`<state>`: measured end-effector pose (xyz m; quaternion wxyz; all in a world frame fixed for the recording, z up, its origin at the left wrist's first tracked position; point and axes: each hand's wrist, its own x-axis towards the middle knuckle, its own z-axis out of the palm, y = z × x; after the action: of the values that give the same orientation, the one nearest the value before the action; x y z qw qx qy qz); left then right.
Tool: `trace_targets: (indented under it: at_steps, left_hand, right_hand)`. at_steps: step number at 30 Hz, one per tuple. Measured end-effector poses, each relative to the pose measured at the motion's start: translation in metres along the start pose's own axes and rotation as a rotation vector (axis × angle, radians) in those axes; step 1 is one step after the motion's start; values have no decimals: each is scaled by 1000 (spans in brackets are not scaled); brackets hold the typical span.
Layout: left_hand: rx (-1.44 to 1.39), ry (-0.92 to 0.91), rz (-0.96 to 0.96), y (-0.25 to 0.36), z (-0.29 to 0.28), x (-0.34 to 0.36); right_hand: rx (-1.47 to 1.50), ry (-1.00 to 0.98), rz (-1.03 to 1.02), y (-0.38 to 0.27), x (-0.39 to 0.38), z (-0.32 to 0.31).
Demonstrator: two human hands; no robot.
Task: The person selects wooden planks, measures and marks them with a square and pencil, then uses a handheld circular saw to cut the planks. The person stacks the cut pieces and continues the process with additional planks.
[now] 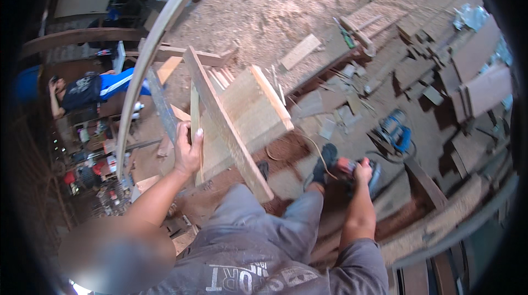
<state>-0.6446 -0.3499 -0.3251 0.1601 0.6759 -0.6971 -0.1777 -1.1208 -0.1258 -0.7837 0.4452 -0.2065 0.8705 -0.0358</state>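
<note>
**Hands split between the wooden frame and the saw**

Left hand [188,149] was wrapped over the near edge of the wooden frame [242,119], fingers curled round one of its thin upright slats, holding the whole piece tilted up off the ground. My right hand [362,172] was down low, well to the right of the frame, clenched on the handle of a red power saw [357,171] that sat near my shoe [325,164]. A pale cord [308,149] ran from the frame's lower corner toward the saw.

From the head view, the frame stood over my knees, its long diagonal board [228,124] running down toward my lap. Beyond the frame lay sawdust-covered ground [275,3] and loose offcuts. Right of the frame, past the saw, a blue power tool [395,133] rested among stacked planks [473,75]. Left of the frame a curved length of timber [144,64] arched upward, and farther left another person in a dark and blue top [91,90] lay or leaned low.

My worry was the balance: I held the frame with one hand only, on a slim slat, so it could have twisted or dropped onto my leg if that grip slipped. The saw was close to my foot and its cord crossed the ground near it, so a snag or a careless lift might have pulled the blade toward my shoe.
</note>
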Motion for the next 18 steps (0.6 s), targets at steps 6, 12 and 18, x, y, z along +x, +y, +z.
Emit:
trace_targets:
  at_steps: [6, 12, 18]
  left_hand:
    - [7, -54, -132, -3, -3, -19]
    - [-45, -159, -38, -18, -1, 14]
    - [-166, -91, -158, -12, -2, -21]
  right_hand:
    - [-194, -112, 92, 32, 57, 32]
    - [-313, -234, 115, 97, 173, 150]
    - [-634, -258, -100, -27, 137, 167]
